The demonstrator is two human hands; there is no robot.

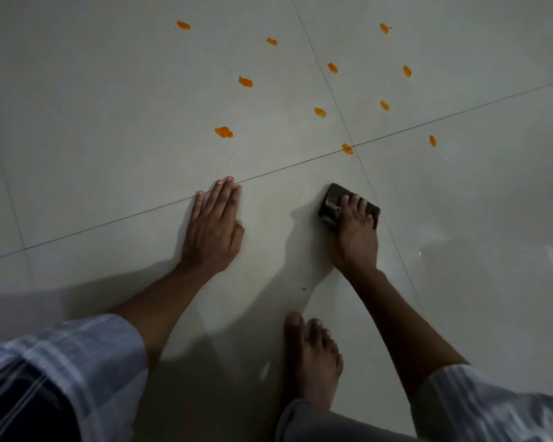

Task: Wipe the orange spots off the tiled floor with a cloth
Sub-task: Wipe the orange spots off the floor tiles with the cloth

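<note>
Several orange spots dot the pale tiled floor (109, 106) ahead of me; the nearest are one on the tile joint (347, 149) and a larger blob (223, 132). My right hand (355, 232) presses a folded dark cloth (332, 199) flat on the floor, fingers spread over it, a short way below the spot on the joint. My left hand (213, 226) lies flat on the tile with fingers together, holding nothing, its fingertips on a grout line.
My bare right foot (312, 355) stands on the tile behind the hands. Pale striped sleeves cover both upper arms at the bottom corners. Grout lines cross near the joint spot. A glossy reflection lies on the floor at right.
</note>
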